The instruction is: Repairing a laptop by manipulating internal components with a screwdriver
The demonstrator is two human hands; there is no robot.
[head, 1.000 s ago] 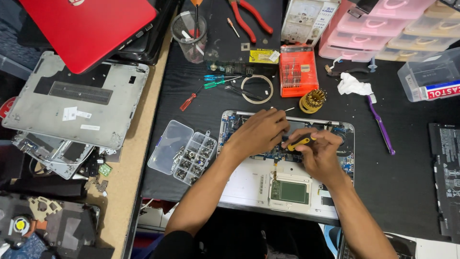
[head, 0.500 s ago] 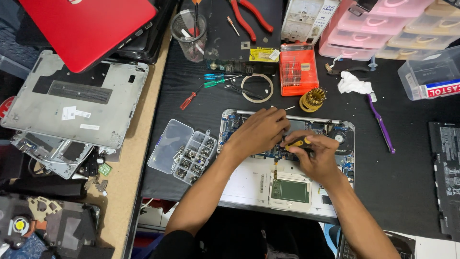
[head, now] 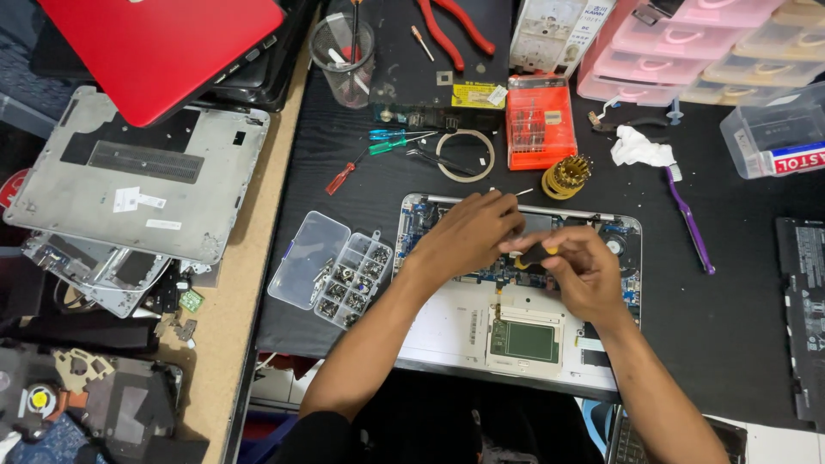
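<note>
At the left of the black desk (head: pixel 756 344), just beside the opened laptop (head: pixel 447 331), a clear screw box (head: pixel 344 271) sits with its lid flung open, and a knock from the left forearm could, by the look of it, scatter the tiny screws in its compartments. The left hand (head: pixel 468 234) rests on the laptop's circuit board, fingers curled down on it; whether its grip pinches anything cannot be told. Just to its right, touching it, the right hand (head: pixel 577 273) is clenched around a small screwdriver (head: pixel 534 254) with a black and yellow handle, held over the middle of the board. Its long axis seems to run roughly left to right, the handle toward the right palm and the tip toward the left fingers, though the tip itself is hidden. A slip of that tip could likely gouge the board or round off a screw head, and a freed screw might drop among the parts.
</note>
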